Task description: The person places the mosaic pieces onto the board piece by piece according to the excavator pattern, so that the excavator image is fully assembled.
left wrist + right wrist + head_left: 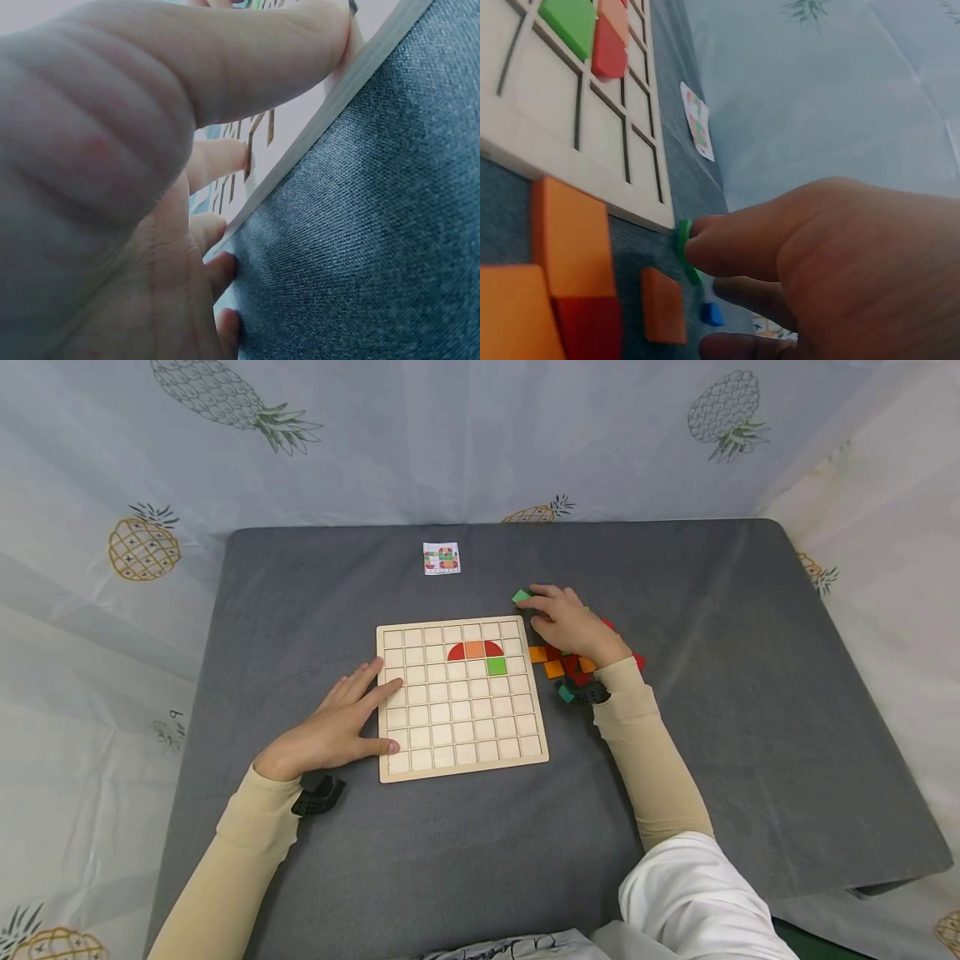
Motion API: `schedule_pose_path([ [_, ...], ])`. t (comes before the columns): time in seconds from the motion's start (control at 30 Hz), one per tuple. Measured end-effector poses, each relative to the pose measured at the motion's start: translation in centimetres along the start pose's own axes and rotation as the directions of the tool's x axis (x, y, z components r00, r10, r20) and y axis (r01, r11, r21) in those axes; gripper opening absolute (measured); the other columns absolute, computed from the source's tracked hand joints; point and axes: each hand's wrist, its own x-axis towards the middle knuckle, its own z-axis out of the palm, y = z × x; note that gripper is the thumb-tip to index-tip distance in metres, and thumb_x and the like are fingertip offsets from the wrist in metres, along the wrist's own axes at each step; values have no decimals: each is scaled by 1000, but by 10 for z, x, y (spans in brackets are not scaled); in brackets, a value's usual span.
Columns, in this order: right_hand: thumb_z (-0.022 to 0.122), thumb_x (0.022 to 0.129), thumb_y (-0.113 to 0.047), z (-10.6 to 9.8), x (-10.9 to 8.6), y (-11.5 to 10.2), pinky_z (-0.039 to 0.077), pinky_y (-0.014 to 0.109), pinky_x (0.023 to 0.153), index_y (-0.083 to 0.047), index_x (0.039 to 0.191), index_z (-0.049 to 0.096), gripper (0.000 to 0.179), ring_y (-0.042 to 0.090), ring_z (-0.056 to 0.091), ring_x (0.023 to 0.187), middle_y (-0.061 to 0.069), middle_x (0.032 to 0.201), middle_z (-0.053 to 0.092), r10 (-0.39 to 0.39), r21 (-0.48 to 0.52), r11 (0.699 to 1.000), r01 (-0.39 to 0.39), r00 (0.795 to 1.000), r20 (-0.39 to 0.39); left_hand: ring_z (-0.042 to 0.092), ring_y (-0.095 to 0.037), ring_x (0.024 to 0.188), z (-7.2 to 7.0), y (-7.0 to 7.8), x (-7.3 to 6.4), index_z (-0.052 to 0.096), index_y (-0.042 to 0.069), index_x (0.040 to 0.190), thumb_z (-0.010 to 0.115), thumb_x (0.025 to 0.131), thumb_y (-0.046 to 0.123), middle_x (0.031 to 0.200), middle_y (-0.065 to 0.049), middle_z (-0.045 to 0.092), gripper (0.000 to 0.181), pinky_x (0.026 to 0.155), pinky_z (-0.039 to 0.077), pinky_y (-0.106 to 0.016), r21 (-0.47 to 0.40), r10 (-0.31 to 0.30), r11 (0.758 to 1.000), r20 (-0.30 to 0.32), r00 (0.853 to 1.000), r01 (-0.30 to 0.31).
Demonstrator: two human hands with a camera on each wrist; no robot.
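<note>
one green tile (522, 597) is pinched at the fingertips of the right hand (570, 625), lifted just off the upper right corner of the wooden grid board (461, 762); in the right wrist view the green tile (684, 251) is seen edge-on between curled fingers. four cells of the board are filled so far, all in its upper right part: a red quarter-round, an orange square (474, 649) and a second red quarter-round in a row, with a green square (496, 666) set below the right one. every other cell is bare, so most of the pattern is judged unplaced. the left hand (339, 723) is laid flat on the board's left edge, fingers straight, nothing held. right of the board a loose heap of tiles (566, 660) is spread, orange and red ones showing. beyond the board's far edge a small pattern card (441, 558) is laid on the grey mat (750, 693).
</note>
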Motion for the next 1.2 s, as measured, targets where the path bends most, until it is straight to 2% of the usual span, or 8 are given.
schedule_pose_path([
  [0.1,45,107,-17,-3,-1,2,21,59,125,-11,150,50,43,42,15,156,15,166,29,30,30,999,-29,999,-21,-1,-45,157,0,0,0,28,11,161,79,88,31,171,-18,-3,91,125,2,-66,-1,2,1000,-1,1000,-2],
  [0.2,46,107,-16,-7,-2,5,30,56,121,-10,152,45,46,39,23,152,15,163,35,54,51,997,-52,998,-42,-2,-44,158,-1,0,0,28,12,161,79,88,31,172,-18,-4,91,125,2,-65,5,-3,1000,0,1000,3],
  [0.37,44,99,-2,-18,-9,13,44,52,98,-9,154,41,56,37,35,138,19,156,38,136,3,991,-136,989,-53,-1,-45,157,-1,1,0,29,11,161,79,89,32,171,-19,-3,90,125,3,-65,3,-2,1000,-3,1000,2],
  [0.47,40,89,7,-24,-16,21,42,49,85,-8,153,43,66,38,37,129,21,150,40,206,-55,976,-208,977,-48,0,-46,157,-2,1,-2,29,10,160,78,89,32,171,-20,-2,89,125,3,-66,-5,5,1000,-8,1000,-5],
  [0.53,39,86,9,-27,-20,25,44,51,87,-7,151,45,68,38,36,130,21,148,42,232,-82,969,-235,972,-42,0,-46,157,-1,2,-2,29,11,161,78,89,32,171,-19,-2,89,125,3,-66,-5,-1,1000,-4,1000,1],
  [0.7,41,87,9,-30,-22,28,43,56,101,-4,147,51,62,40,37,132,21,144,47,242,-99,964,-245,969,-39,-2,-45,157,-1,1,-1,28,12,161,79,89,32,172,-17,-4,90,125,2,-65,-7,-13,1000,6,1000,13],
  [1.0,50,95,1,-28,-17,29,44,47,81,-5,140,58,46,35,46,108,21,132,50,258,-99,959,-265,963,-75,-2,-45,158,-2,1,0,28,12,161,78,89,31,172,-17,-4,91,125,2,-65,-11,-11,1000,7,1000,11],
  [1.2,58,102,-10,-27,-16,26,48,49,86,-5,128,65,28,33,49,102,19,120,55,199,-66,976,-207,974,-113,-2,-44,158,-1,1,1,28,12,161,79,88,31,172,-17,-5,91,125,2,-65,-8,-12,1000,9,1000,12],
])
